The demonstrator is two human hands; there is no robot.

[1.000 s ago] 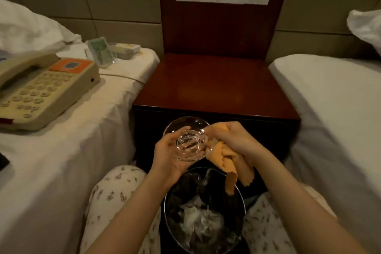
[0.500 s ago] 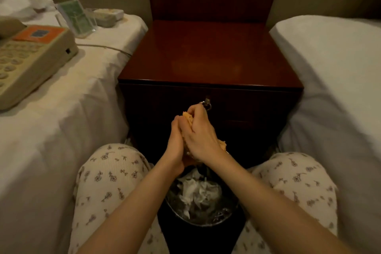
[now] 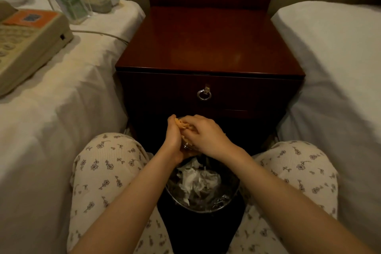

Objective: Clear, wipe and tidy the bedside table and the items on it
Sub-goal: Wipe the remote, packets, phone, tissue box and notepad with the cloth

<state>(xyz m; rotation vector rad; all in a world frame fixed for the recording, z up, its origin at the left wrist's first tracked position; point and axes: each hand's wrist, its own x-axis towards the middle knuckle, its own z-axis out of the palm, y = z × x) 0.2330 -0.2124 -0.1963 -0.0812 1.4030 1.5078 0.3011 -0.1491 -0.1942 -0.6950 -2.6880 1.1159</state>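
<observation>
My left hand (image 3: pixel 172 140) grips a clear glass dish (image 3: pixel 186 146), mostly hidden between both hands. My right hand (image 3: pixel 203 132) holds an orange cloth (image 3: pixel 182 124) pressed into the dish. Both hands are over the bin (image 3: pixel 233 198), in front of the dark wooden bedside table (image 3: pixel 208 45), whose top is bare.
A beige telephone (image 3: pixel 26 43), a green card stand (image 3: pixel 70 4) and a small box (image 3: pixel 104 2) lie on the left bed (image 3: pixel 61 109). The right bed (image 3: pixel 338 68) flanks the table. A drawer with a ring pull (image 3: pixel 204 94) faces me. Crumpled tissues (image 3: pixel 195 179) fill the bin between my knees.
The view tilted down. My hands lowered with the dish, and the right hand pushed the cloth into it, so the dish that was plainly visible is now mostly covered.
</observation>
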